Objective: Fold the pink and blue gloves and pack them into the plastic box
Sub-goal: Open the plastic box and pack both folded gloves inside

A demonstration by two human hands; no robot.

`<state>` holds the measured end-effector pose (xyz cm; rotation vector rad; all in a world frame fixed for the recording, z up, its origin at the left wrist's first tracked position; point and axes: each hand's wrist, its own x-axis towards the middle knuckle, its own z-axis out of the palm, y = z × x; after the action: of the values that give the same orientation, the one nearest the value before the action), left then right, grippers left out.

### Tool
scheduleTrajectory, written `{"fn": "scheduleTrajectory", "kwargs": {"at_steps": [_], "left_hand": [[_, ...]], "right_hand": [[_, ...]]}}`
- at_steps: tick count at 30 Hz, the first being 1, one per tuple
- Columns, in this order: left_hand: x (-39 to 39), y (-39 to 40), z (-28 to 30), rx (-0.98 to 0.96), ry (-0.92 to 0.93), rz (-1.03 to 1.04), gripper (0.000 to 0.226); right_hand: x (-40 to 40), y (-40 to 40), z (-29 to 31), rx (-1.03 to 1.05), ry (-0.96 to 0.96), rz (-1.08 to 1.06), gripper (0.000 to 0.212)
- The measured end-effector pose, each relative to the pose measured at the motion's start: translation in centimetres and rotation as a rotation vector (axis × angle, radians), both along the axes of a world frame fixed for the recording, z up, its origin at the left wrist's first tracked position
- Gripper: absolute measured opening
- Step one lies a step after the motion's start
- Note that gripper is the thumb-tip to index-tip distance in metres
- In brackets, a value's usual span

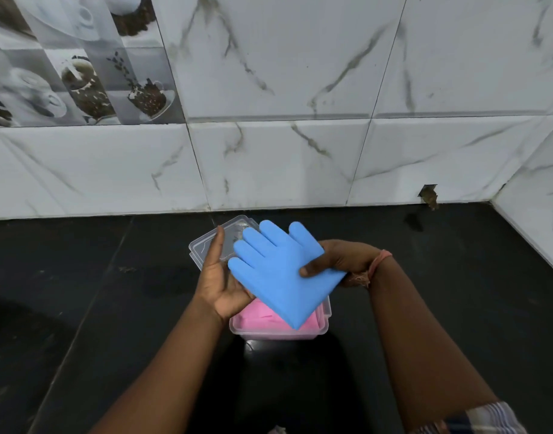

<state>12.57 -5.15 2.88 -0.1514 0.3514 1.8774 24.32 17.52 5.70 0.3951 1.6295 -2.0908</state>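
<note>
A blue glove [278, 274] is held flat above the clear plastic box [323, 321], fingers pointing up and left toward the wall. My right hand [341, 261] pinches its right edge, thumb on top. My left hand [218, 277] supports the glove's left side from beneath, its fingers partly hidden under the glove. Pink glove material [259, 317] lies folded inside the box, mostly covered by the blue glove.
A clear plastic lid [206, 245] lies behind the box, near the wall. Everything rests on a black countertop [112, 308]. White marble wall tiles [300, 151] rise behind, meeting a side wall at the right corner [525, 220].
</note>
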Motion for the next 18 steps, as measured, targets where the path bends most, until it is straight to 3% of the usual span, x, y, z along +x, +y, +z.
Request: {"fn": "scheduleTrajectory", "kwargs": {"at_steps": [2,5,11,14,18], "left_hand": [[-0.5,-1.1,-1.4,-0.179,0.192,-0.029,0.056],[0.1,-1.7,-2.4,-0.342,0.267,-0.017,0.026],[0.8,-1.1,-3.1,-0.325,0.136,0.213,0.035],[1.4,-0.8,-3.1,-0.328,0.147,0.26,0.04],[1.5,-1.8,-3.0,-0.377,0.221,0.174,0.042]], "right_hand": [[-0.6,-0.2,-0.1,0.047,-0.118,-0.004,0.034],[-0.5,-0.6,-1.1,0.026,-0.189,-0.154,0.059],[1.5,-3.6,-4.9,-0.425,0.052,-0.648,0.059],[1.8,-5.6,-5.8,-0.325,0.107,-0.65,0.044],[1.5,-5.9,-5.7,-0.053,0.07,-0.71,0.047]]}}
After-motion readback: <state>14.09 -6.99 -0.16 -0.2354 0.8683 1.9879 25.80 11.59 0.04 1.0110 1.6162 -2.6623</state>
